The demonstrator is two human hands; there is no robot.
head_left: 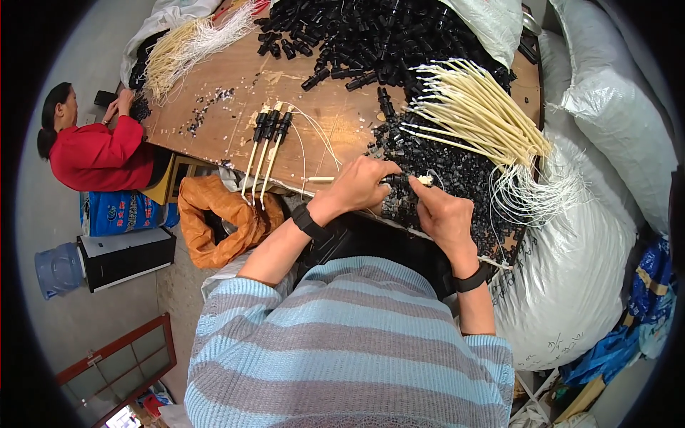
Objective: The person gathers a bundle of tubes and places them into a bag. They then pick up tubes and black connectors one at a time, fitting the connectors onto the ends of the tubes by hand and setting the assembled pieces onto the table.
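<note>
My left hand (360, 184) and my right hand (446, 212) meet over the near edge of the table, fingers closed around a small black plastic fitting (404, 177). Most of the fitting is hidden by the fingers. A cream tip (425, 180) shows beside my right thumb, and a cream sleeved cord (319, 179) sticks out left of my left hand. Under and beyond the hands spreads a heap of small black and clear plastic pieces (464, 171). To the left lie three black fittings (270, 127) with cream sleeves hanging past the table edge.
A bundle of cream sleeved cords (478, 114) lies at right, above a white sack (564, 285). Black fittings (385, 36) pile at the back of the wooden table (214, 135). An orange sack (196, 207) stands at left, near a person in red (96, 153) at the table's far-left end.
</note>
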